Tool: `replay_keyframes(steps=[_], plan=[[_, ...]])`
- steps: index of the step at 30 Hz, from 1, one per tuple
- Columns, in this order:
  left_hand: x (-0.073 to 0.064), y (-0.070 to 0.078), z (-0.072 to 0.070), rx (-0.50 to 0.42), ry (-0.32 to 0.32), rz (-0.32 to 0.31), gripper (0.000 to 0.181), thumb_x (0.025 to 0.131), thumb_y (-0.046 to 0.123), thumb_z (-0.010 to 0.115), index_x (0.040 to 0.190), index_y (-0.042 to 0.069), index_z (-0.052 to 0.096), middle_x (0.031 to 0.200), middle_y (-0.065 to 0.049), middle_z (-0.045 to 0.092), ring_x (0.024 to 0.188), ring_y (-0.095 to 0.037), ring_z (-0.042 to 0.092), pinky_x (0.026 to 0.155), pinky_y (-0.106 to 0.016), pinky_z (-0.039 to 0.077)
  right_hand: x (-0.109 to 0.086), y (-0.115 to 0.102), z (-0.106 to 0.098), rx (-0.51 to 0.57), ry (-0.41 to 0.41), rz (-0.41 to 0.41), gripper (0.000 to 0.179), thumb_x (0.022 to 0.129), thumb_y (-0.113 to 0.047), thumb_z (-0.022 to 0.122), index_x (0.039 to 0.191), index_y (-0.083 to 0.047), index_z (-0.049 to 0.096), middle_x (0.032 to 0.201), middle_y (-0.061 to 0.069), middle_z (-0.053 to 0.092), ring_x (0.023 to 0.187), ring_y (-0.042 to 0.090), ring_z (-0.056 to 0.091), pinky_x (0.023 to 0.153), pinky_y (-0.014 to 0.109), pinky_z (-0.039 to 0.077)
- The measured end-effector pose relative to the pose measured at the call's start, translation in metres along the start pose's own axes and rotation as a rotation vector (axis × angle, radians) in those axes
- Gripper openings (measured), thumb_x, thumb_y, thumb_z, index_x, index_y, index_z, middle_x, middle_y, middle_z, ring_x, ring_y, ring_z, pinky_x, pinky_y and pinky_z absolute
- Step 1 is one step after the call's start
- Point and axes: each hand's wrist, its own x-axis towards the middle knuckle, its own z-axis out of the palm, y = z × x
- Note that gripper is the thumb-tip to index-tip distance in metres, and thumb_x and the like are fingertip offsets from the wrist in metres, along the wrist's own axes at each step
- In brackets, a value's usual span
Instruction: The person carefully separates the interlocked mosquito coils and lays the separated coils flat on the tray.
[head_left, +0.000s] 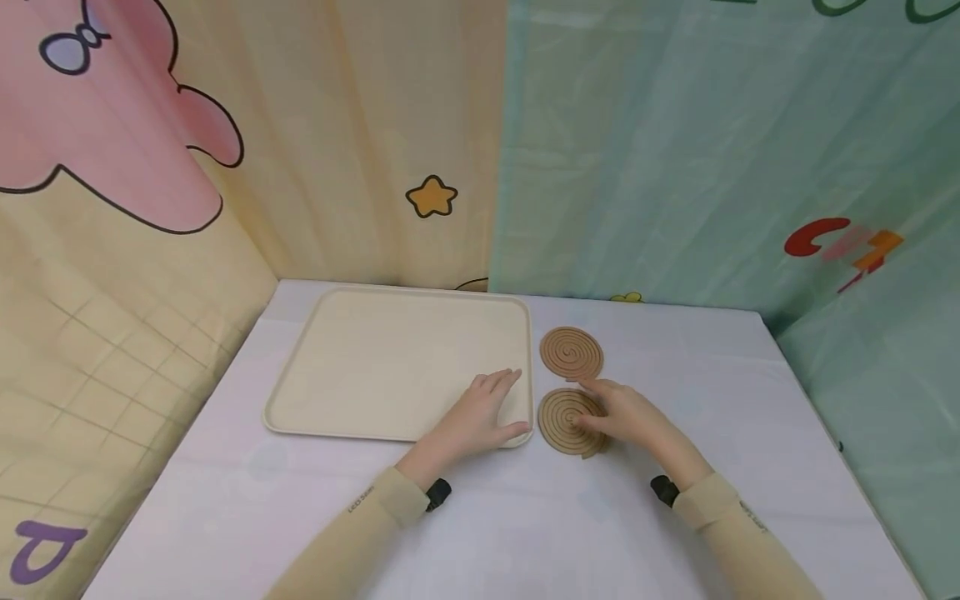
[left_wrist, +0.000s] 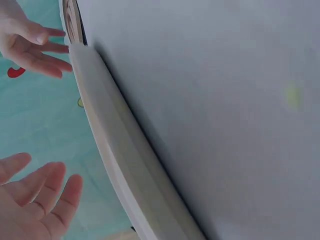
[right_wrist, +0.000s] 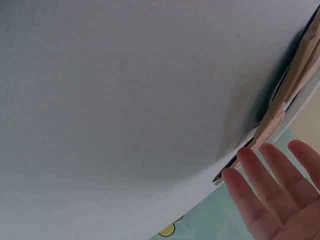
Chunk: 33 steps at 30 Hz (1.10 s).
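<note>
Two flat brown spiral coils, which look like incense coils, lie on the table to the right of a cream tray [head_left: 375, 358]. The far coil [head_left: 572, 352] and the near coil [head_left: 558, 421] form a column along the tray's right side. My right hand [head_left: 633, 417] is over the near coil's right part, thumb above its middle and fingers reaching between the two coils; whether it touches them I cannot tell. Over the tray's near right corner, my left hand [head_left: 472, 421] has its fingers extended and holds nothing. In the right wrist view, the fingers [right_wrist: 270, 185] appear beside the coils' edges.
A white-covered table [head_left: 525, 517] bears the tray and coils. Behind it hang a cream printed curtain [head_left: 337, 150] and a green one [head_left: 660, 167]. Each wrist wears a black band, and both sleeves are beige.
</note>
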Motion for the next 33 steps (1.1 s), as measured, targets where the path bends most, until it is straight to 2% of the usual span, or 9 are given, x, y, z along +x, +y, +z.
replay_keyframes(steps=[5,8,10,12,15,18,23,28,33], plan=[[-0.001,0.021,0.02,-0.092,-0.024,-0.085,0.076,0.091,0.037,0.071,0.149,0.003,0.035,0.146,-0.018,0.043,0.128,-0.032,0.052,0.106,-0.042,0.047,0.001,0.005,0.001,0.006,-0.001,0.018,0.075,0.086,-0.041,0.075,0.14,0.004,0.049,0.132,0.029,0.055,0.119,0.043,0.055,0.097,0.056,0.049],[-0.004,0.034,0.033,-0.168,-0.033,-0.141,0.073,0.09,0.033,0.072,0.146,0.0,0.038,0.137,-0.018,0.046,0.109,-0.025,0.062,0.088,-0.031,0.056,0.003,0.007,0.001,0.037,-0.018,0.039,0.08,0.082,-0.043,0.078,0.14,0.004,0.049,0.12,0.026,0.056,0.103,0.035,0.056,0.083,0.048,0.053],[-0.006,0.042,0.039,-0.247,-0.049,-0.198,0.071,0.091,0.032,0.071,0.144,-0.001,0.039,0.129,-0.016,0.049,0.094,-0.017,0.063,0.074,-0.024,0.055,0.004,0.008,0.001,0.078,-0.037,0.059,0.083,0.081,-0.043,0.079,0.141,0.005,0.048,0.115,0.024,0.054,0.096,0.029,0.053,0.076,0.042,0.052],[-0.007,0.049,0.044,-0.344,-0.063,-0.257,0.07,0.091,0.032,0.071,0.143,-0.002,0.04,0.124,-0.015,0.051,0.085,-0.013,0.062,0.066,-0.022,0.052,0.006,0.009,0.002,0.116,-0.056,0.082,0.082,0.081,-0.042,0.079,0.14,0.005,0.048,0.111,0.022,0.052,0.093,0.026,0.052,0.074,0.037,0.05],[-0.01,0.057,0.049,-0.435,-0.066,-0.332,0.069,0.092,0.032,0.069,0.144,-0.003,0.039,0.126,-0.017,0.053,0.092,-0.018,0.064,0.07,-0.027,0.055,0.009,0.01,0.002,0.148,-0.088,0.112,0.08,0.081,-0.041,0.079,0.139,0.006,0.048,0.111,0.022,0.051,0.093,0.026,0.053,0.076,0.039,0.051],[-0.011,0.064,0.053,-0.523,-0.056,-0.362,0.071,0.093,0.031,0.068,0.145,-0.005,0.037,0.138,-0.023,0.05,0.11,-0.03,0.063,0.083,-0.038,0.057,0.011,0.01,0.003,0.148,-0.105,0.142,0.078,0.081,-0.042,0.079,0.136,0.005,0.05,0.113,0.023,0.05,0.098,0.03,0.056,0.081,0.045,0.053],[-0.009,0.074,0.062,-0.663,-0.035,-0.394,0.077,0.094,0.029,0.067,0.149,-0.008,0.028,0.15,-0.031,0.035,0.132,-0.046,0.046,0.105,-0.054,0.045,0.013,0.007,0.003,0.139,-0.107,0.163,0.074,0.081,-0.04,0.079,0.132,0.007,0.051,0.115,0.025,0.05,0.102,0.033,0.056,0.088,0.052,0.052],[-0.004,0.08,0.068,-0.743,0.042,-0.45,0.078,0.092,0.023,0.069,0.15,-0.007,0.026,0.151,-0.032,0.032,0.135,-0.048,0.041,0.107,-0.057,0.042,0.013,0.004,0.004,0.135,-0.113,0.195,0.073,0.081,-0.04,0.079,0.129,0.007,0.051,0.114,0.025,0.05,0.099,0.03,0.055,0.088,0.051,0.052],[-0.001,0.081,0.065,-0.761,0.114,-0.428,0.077,0.09,0.018,0.07,0.149,-0.006,0.027,0.151,-0.029,0.032,0.14,-0.045,0.035,0.113,-0.058,0.034,0.008,-0.001,0.001,0.179,-0.085,0.228,0.071,0.083,-0.04,0.077,0.126,0.009,0.049,0.111,0.026,0.049,0.095,0.031,0.057,0.081,0.048,0.053]])
